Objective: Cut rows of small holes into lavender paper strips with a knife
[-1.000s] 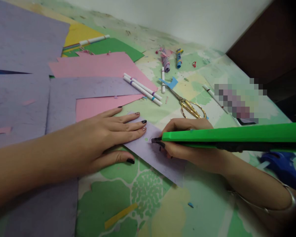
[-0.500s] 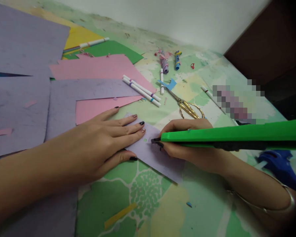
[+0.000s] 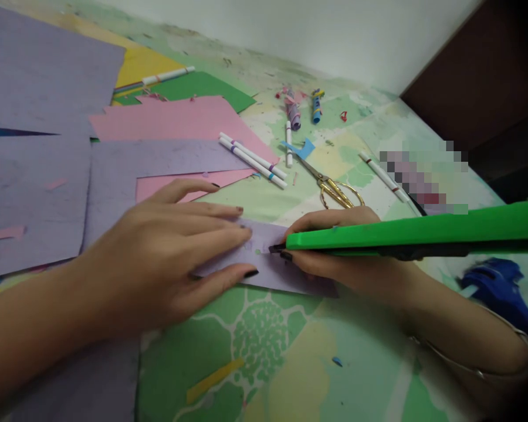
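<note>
A small lavender sheet of paper lies on the patterned tablecloth between my hands. My left hand is open, fingers stretched over the left part of the sheet, thumb along its near edge. My right hand is closed around a long green utility knife, whose dark tip touches or sits just above the paper. Left of the tip, a tiny green spot, apparently a hole, shows in the sheet. Beyond my right hand rest gold-handled scissors with a blue paper scrap by the blades.
Large lavender sheets, a pink sheet and a green sheet cover the left side. Two white markers lie behind my left hand. A blue glue gun sits beyond my right forearm. Decorated paper rolls stand farther back.
The small lavender sheet has turned, its right end swinging away from me. My left fingers have shifted with it and bent somewhat. The knife tip stays at nearly the same place.
</note>
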Available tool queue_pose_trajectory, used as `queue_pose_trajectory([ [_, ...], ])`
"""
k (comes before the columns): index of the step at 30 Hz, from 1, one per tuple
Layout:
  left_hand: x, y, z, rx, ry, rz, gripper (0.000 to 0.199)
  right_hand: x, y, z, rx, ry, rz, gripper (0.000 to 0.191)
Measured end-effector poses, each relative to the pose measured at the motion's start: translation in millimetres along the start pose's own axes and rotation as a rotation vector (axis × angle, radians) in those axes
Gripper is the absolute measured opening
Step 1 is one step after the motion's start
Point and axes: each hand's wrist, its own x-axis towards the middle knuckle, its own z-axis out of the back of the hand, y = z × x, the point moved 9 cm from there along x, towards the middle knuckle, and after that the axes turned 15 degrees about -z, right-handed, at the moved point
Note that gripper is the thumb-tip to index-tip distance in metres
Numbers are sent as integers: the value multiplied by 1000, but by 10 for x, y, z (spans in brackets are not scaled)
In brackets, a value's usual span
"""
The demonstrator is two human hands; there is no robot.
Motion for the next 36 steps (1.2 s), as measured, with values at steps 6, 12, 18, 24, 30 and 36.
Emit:
queue_pose_trajectory([
  [6,-21,70,-162,-45,154,12,40,11,-10,-2,-22,-30,-36,2],
  [12,11,-104,-56,110,113,-59,35,45,-41,-41,64,30,-118,5],
  [18,-39,-97,-211,23,213,-65,46,91,-110,-91,171,140,-190,8],
  [24,-61,-61,-237,17,214,-71,48,90,-169,-115,254,207,-187,3],
  [30,-69,-60,-216,-8,184,-63,44,95,-144,-98,234,227,-118,4],
  [36,-87,-24,-215,-42,179,-33,44,96,-152,-92,203,189,-150,3],
])
